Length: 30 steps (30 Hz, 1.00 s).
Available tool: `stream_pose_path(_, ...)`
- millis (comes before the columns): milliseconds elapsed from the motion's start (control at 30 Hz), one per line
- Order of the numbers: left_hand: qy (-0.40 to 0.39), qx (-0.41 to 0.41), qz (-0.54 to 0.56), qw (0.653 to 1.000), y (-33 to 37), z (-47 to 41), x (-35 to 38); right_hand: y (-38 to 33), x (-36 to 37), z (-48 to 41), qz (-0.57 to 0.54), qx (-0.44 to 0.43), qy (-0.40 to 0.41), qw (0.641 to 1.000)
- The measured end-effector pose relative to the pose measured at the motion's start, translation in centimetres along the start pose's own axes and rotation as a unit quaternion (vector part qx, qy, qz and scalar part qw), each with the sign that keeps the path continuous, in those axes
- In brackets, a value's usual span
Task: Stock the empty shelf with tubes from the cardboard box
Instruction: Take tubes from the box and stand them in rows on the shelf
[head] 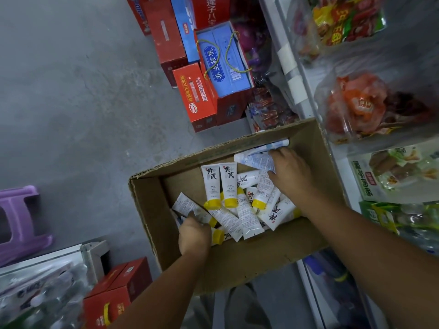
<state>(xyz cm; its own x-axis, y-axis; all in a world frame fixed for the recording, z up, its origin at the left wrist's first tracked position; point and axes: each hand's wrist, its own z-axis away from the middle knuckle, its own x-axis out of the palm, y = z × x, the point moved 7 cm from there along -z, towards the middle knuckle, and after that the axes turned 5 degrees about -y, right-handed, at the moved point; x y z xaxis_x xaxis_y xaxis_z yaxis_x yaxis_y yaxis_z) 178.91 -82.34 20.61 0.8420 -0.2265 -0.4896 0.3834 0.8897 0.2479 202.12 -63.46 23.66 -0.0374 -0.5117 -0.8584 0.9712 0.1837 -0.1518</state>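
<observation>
An open cardboard box [156, 210] sits on the floor below me, holding several white tubes with yellow caps [211, 188] in a loose pile. My left hand [193, 235] reaches into the box's near left corner, fingers curled on a white tube [187, 205] lying there. My right hand [291, 170] is at the far right of the box, gripping a white and blue tube [254, 160]. Another white and blue tube [276, 144] lies against the far wall. No empty shelf is visible.
White shelving [297, 74] with bagged snacks [370, 103] runs along the right. Red and blue gift boxes [213, 74] stand on the grey floor beyond the box. A purple stool [19, 217] is at left, red cartons [118, 288] and packaged goods at lower left.
</observation>
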Motion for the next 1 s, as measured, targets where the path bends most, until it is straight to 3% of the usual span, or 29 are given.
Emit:
stream_pose_path(233, 0.041, 0.085, 0.016, 0.995, 4.2, -2.1, -1.5, 2.3, 1.4, -1.9, 0.009, 0.049, -0.044, 0.998)
stream_pose_path(500, 0.049, 0.094, -0.001, 0.994, 5.9, -3.7, -2.4, 2.8, 2.9, -3.7, 0.022, 0.064, -0.098, 0.993)
stream_pose_path(767, 0.045, 0.098, 0.015, 0.994, 5.8, -3.7, -2.6, 3.2, 2.3, -3.6, -0.113, 0.080, -0.076, 0.988)
stream_pose_path(1000, 0.044, 0.150, 0.060, 0.986, 8.5, -3.2, -2.4, 2.7, 1.7, -2.6, -0.186, 0.058, -0.045, 0.980)
